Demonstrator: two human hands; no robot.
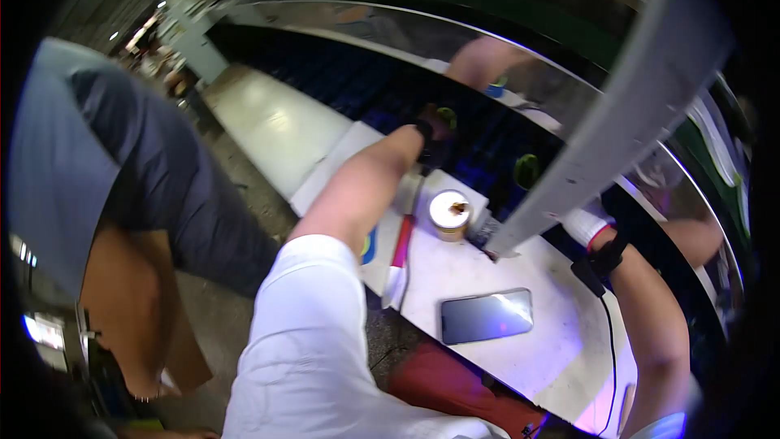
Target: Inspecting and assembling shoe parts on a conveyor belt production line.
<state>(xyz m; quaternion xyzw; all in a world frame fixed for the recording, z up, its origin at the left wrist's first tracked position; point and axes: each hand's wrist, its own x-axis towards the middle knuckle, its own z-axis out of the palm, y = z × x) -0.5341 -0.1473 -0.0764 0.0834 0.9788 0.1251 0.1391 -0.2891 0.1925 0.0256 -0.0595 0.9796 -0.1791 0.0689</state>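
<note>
My left hand (pixel 439 123) reaches over a dark conveyor belt (pixel 325 73), its wrist wrapped in a black band. A small green thing (pixel 446 117) shows at its fingers; shadow and blur hide whether they grip it. Another green, ring-like piece (pixel 526 170) lies on the belt to the right. My right hand (pixel 587 223), in a white glove with a red-edged cuff, is at the belt's near side, with its fingers hidden behind a grey post. A black strap with a cable circles my right wrist. Between my arms stands a tin (pixel 449 216) with a white top and a brown patch.
A phone (pixel 487 315) lies on the white bench (pixel 552 358). A red-handled tool (pixel 402 241) lies left of the tin. The slanting grey post (pixel 609 114) crosses the right side. At left are a person's dark trousers (pixel 179 171) and a brown cardboard piece (pixel 138 309).
</note>
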